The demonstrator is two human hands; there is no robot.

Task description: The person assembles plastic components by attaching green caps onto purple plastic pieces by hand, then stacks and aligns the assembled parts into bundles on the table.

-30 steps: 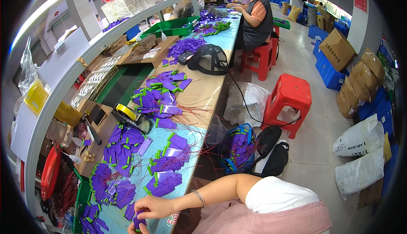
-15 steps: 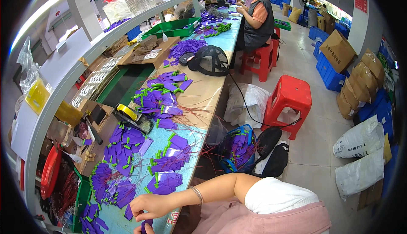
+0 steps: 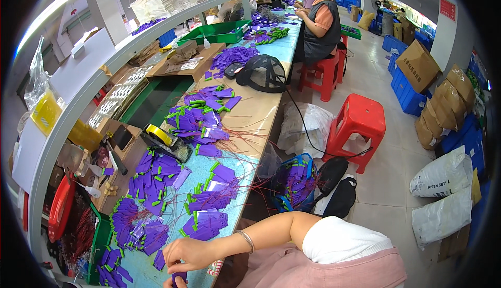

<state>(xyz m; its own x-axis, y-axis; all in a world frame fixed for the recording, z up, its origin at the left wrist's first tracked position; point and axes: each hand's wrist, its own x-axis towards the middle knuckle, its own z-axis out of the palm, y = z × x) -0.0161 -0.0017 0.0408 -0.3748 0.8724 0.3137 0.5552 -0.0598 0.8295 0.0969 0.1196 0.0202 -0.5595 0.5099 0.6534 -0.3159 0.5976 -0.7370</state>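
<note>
At the lower edge my left hand (image 3: 168,283) shows only in part, its fingers closed on a small flat purple piece (image 3: 180,277). Directly above it my right hand (image 3: 189,253) bends down with fingertips pinched together against the top of that piece; anything tiny between them is hidden. A bracelet circles the right wrist. Just beyond the hands lie fanned piles of purple pieces with green ends (image 3: 209,224), thin red wires trailing from some. Another heap of purple pieces (image 3: 125,222) spreads out left of the right hand.
A tape dispenser with yellow tape (image 3: 163,135) and a black mesh cap (image 3: 262,74) sit farther along the bench. Beside the bench stand a blue basket of purple pieces (image 3: 292,183) and a red stool (image 3: 360,126). A co-worker (image 3: 315,27) sits at the far end.
The view has shifted slightly, so the bench appears a little to the right. My hands stay close together around the purple piece, with only small finger movement.
</note>
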